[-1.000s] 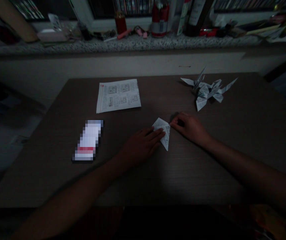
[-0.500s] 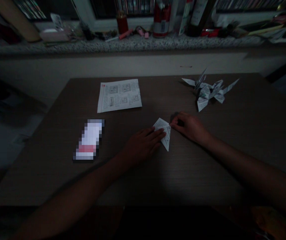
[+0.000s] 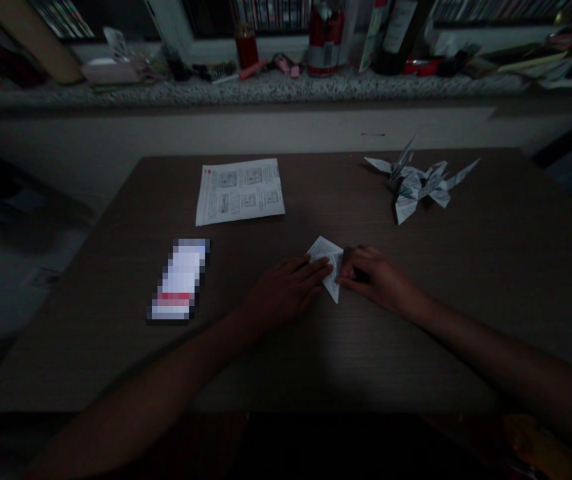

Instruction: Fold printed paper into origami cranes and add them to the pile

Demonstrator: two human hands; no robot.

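A small kite-shaped piece of folded printed paper (image 3: 325,247) lies on the table in front of me. My left hand (image 3: 289,287) rests flat across its left part, fingers stretched out and pressing it down. At the paper's right edge, my right hand (image 3: 373,277) is closed in a pinch, thumb and forefinger against the edge. The fingers hide part of that edge. Folded paper cranes (image 3: 421,183) made of printed paper stand beyond my right hand.
A printed sheet (image 3: 240,192) lies at the back left of the brown table (image 3: 276,373). Nearer on the left is a phone (image 3: 179,280) with a blurred bright screen. Bottles, a red can (image 3: 325,43) and small items crowd the stone sill (image 3: 266,87) behind.
My right hand has slid down the paper's right edge, from its upper right corner toward the lower tip. My left hand has stayed in place.
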